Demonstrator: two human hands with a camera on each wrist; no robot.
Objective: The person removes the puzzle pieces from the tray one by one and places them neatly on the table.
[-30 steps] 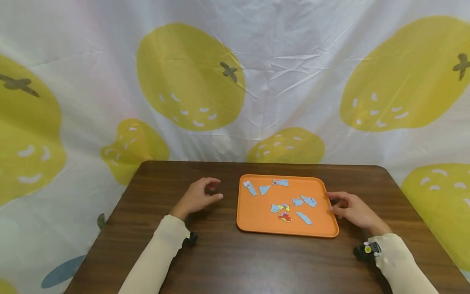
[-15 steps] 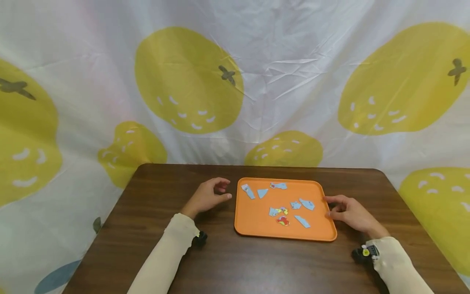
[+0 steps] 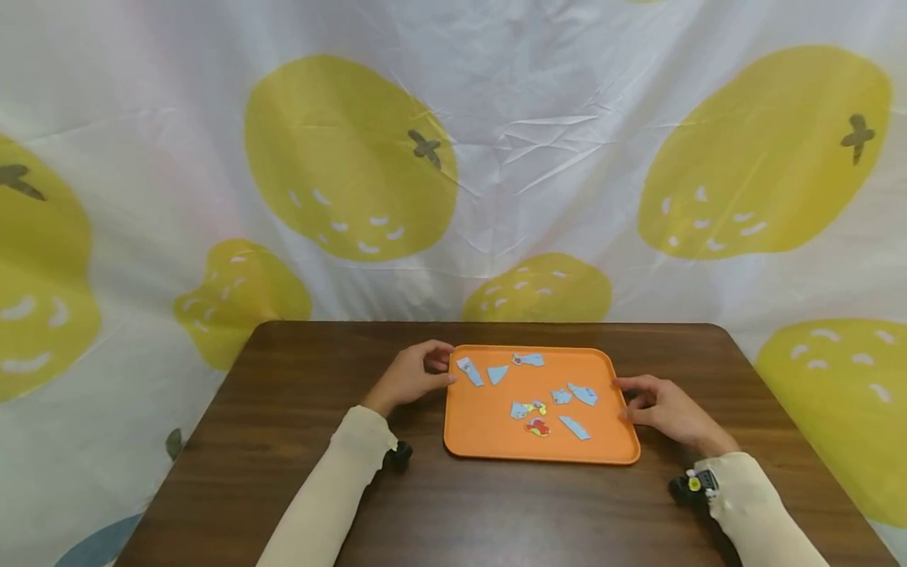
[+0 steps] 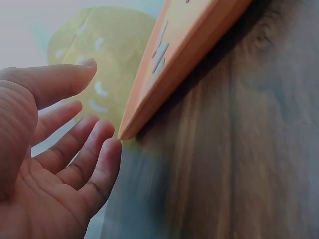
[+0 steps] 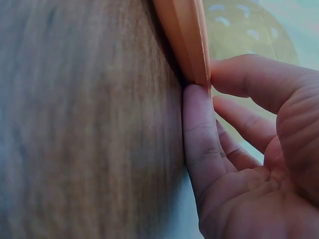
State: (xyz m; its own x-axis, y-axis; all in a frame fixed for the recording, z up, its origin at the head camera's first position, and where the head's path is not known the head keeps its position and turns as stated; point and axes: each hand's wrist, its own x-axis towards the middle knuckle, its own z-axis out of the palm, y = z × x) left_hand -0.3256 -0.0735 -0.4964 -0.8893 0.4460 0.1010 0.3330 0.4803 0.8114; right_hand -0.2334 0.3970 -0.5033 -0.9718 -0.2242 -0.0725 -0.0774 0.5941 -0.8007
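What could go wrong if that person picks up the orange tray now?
The small pieces lie flat and look loose on the orange tray, so tilting it might make them slide. The left hand has its fingers close to the tray but not curled round it, so lifting with the right hand alone could tip it.

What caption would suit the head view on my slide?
Left hand and right hand flank an orange tray of irregular printed pieces on a wood-grain table.
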